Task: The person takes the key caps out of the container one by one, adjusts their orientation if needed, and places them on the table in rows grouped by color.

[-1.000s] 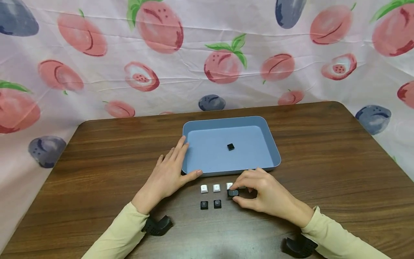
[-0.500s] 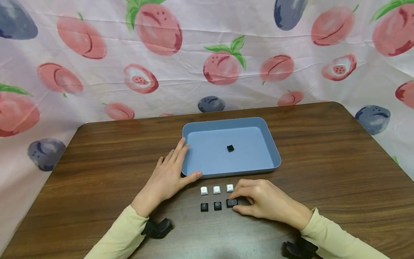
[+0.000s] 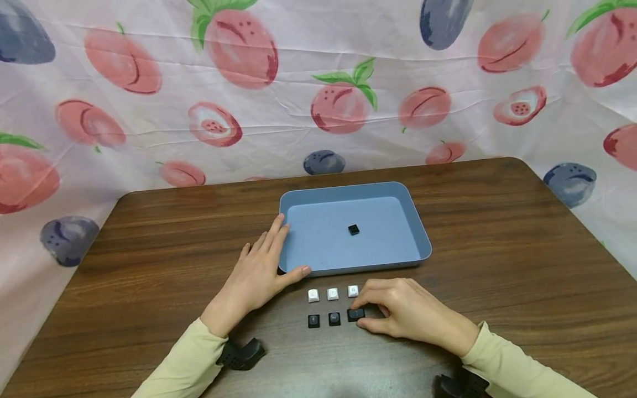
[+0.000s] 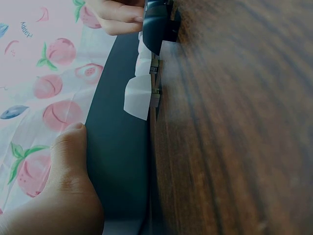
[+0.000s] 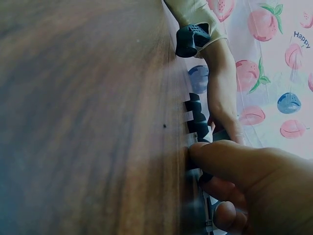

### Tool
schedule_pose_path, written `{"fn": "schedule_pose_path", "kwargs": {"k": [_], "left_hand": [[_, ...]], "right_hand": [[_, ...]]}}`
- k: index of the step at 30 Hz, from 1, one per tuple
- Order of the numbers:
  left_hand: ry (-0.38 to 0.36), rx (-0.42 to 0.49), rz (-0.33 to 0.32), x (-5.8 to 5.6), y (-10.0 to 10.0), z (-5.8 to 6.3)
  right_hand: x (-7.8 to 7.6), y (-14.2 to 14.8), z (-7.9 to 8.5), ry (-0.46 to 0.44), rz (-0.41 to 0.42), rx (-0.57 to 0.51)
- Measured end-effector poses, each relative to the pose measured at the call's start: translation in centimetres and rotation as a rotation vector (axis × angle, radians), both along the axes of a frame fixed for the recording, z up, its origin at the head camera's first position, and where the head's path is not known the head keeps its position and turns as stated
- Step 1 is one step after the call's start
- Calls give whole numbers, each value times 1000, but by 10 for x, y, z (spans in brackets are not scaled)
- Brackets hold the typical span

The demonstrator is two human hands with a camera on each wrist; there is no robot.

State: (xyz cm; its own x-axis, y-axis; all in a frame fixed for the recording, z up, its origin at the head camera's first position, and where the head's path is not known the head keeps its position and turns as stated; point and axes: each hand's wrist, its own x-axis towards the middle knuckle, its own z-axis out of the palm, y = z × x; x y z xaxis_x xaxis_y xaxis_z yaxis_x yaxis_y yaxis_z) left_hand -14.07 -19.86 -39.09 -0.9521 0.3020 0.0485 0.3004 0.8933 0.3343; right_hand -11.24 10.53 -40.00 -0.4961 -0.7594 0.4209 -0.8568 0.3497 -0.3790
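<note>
My right hand [image 3: 410, 309] pinches a wide black keycap [image 3: 355, 315] between thumb and fingers, down at the tabletop. To its left in the same row sit two smaller black keycaps, one nearer [image 3: 334, 319] and one farther off [image 3: 313, 321]. Behind them runs a row of three white keycaps, the middle one [image 3: 332, 294] among them. My left hand [image 3: 256, 276] lies with straight fingers along the left rim of a blue tray [image 3: 318, 237], its thumb at the front rim. In the right wrist view the right thumb [image 5: 230, 161] partly hides the keycaps.
One more black keycap [image 3: 354, 229] lies inside the tray. The wooden table [image 3: 497, 232] extends to both sides, backed by a fruit-print cloth [image 3: 278, 127]. Black wrist devices [image 3: 242, 354] hang under both forearms.
My right hand has brought the wide black keycap nearer to me and down, from beside the white row to the right end of the black row. The left hand keeps its place.
</note>
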Motion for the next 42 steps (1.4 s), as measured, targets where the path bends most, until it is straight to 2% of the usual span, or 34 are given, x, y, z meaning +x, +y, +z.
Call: {"fn": "schedule_pose_path", "kwargs": {"k": [8,14,25,33,37,42], "left_hand": [[-2,-5,4,2,1,-4],[-3,-9,16,4,2,-4],[-18,-9,29,14,8,-1],[-33,-2,36,15,9,2],[-41,-2,34,15,9,5],[-55,-4,32,13,8,7]], "right_hand": [[2,0,-5,4,7,-17],[-1,2,-4,6,16,-125],[-11,12,7,24,-112,-292],[-32,12,16,41,-186,-269],[-42,14,15,42,-192,-240],[-53,15,16,-26,-234,-165]]}}
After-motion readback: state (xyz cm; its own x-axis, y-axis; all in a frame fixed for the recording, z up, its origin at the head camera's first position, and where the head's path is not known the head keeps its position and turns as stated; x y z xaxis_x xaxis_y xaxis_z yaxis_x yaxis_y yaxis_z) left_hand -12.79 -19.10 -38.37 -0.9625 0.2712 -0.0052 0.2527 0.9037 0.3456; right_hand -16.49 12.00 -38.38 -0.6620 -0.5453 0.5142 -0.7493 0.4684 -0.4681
